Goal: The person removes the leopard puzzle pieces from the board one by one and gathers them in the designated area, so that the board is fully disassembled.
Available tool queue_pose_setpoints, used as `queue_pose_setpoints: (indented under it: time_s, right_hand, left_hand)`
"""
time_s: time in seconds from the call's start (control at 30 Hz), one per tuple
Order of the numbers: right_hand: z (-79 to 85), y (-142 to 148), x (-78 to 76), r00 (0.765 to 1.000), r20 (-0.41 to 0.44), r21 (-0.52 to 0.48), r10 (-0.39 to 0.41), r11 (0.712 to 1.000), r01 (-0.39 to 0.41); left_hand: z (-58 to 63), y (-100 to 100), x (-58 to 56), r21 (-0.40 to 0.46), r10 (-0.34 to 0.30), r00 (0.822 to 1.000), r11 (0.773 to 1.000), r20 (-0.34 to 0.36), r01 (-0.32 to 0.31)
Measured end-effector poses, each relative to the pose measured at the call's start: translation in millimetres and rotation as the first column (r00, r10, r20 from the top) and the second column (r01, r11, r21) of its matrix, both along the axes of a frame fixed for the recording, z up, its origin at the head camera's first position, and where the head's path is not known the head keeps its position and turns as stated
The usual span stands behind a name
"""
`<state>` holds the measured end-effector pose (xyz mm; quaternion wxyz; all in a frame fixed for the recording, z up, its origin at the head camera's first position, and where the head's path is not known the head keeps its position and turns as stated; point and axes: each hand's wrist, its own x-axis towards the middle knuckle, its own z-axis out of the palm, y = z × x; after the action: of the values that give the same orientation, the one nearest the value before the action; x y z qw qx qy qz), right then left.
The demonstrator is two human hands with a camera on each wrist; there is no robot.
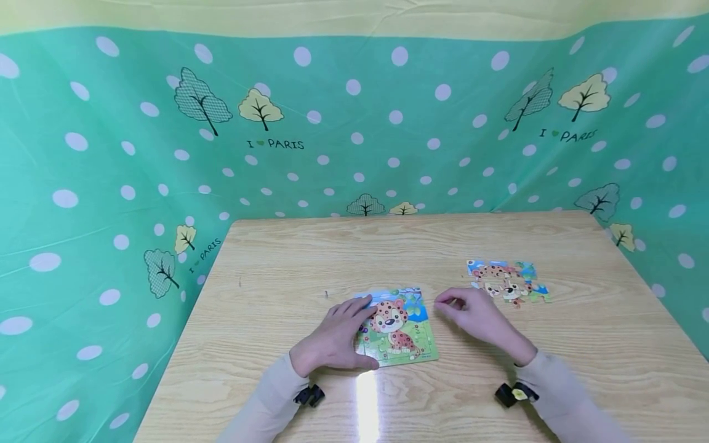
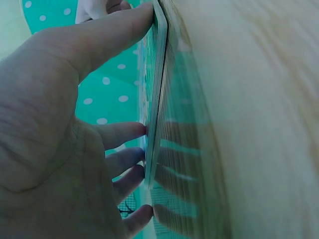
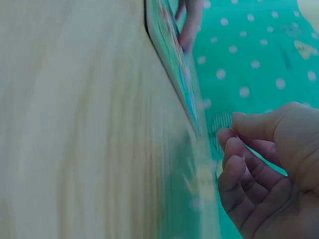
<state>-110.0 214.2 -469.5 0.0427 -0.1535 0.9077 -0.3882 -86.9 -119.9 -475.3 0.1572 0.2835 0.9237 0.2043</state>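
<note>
A flat jigsaw puzzle board [image 1: 415, 338] with a spotted leopard cub on it lies on the wooden table. My left hand [image 1: 339, 335] rests on its left side, fingers spread; in the left wrist view the thumb [image 2: 114, 35] touches the board's near edge. Just right of the board, my right hand [image 1: 477, 312] hovers low over the table. Its thumb and index fingertip meet in the right wrist view, the other fingers [image 3: 232, 181] curled, and no object shows between them. Behind that hand lie several loose puzzle pieces [image 1: 501, 272] with parts of spotted animals.
The wooden table [image 1: 277, 258] ends at a green dotted cloth [image 1: 354, 135] hanging behind and along both sides. A tiny dark speck [image 1: 326, 294] lies left of the board. Both wrists wear small black cameras [image 1: 310, 395].
</note>
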Motion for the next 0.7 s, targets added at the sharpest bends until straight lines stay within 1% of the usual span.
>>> queue_pose_setpoints:
  time_s: [0.13, 0.27, 0.4, 0.47, 0.6, 0.7]
  right_hand:
    - [-1.3, -22.7, 6.0, 0.997, 0.037, -0.06, 0.071, 0.996, -0.069]
    - [-2.5, -42.5, 11.6, 0.987, 0.055, -0.1, 0.15, 0.984, -0.144]
    - [-5.0, -60.2, 17.4, 0.975, 0.06, -0.117, 0.212, 0.972, -0.204]
    - [-6.3, -68.6, 20.4, 0.971, 0.057, -0.122, 0.23, 0.967, -0.222]
    - [-8.6, -82.8, 26.3, 0.964, 0.019, -0.108, 0.264, 0.959, -0.26]
    - [-9.9, -90.2, 31.0, 0.958, -0.012, -0.041, 0.287, 0.957, -0.288]
  left_hand:
    - [0.3, -0.6, -0.1, 0.009, -0.006, 1.0, 1.0, 0.003, 0.006]
    - [1.1, -0.8, -0.4, 0.014, -0.011, 1.0, 1.0, 0.001, 0.011]
    - [2.0, -0.6, -0.3, 0.009, -0.012, 1.0, 1.0, -0.008, 0.012]
    - [2.0, -0.5, 0.0, 0.006, -0.011, 1.0, 1.0, -0.008, 0.011]
    - [2.8, -0.1, 0.6, 0.002, -0.008, 1.0, 1.0, -0.008, 0.008]
    - [3.3, 0.0, 1.2, -0.002, -0.009, 1.0, 1.0, -0.008, 0.009]
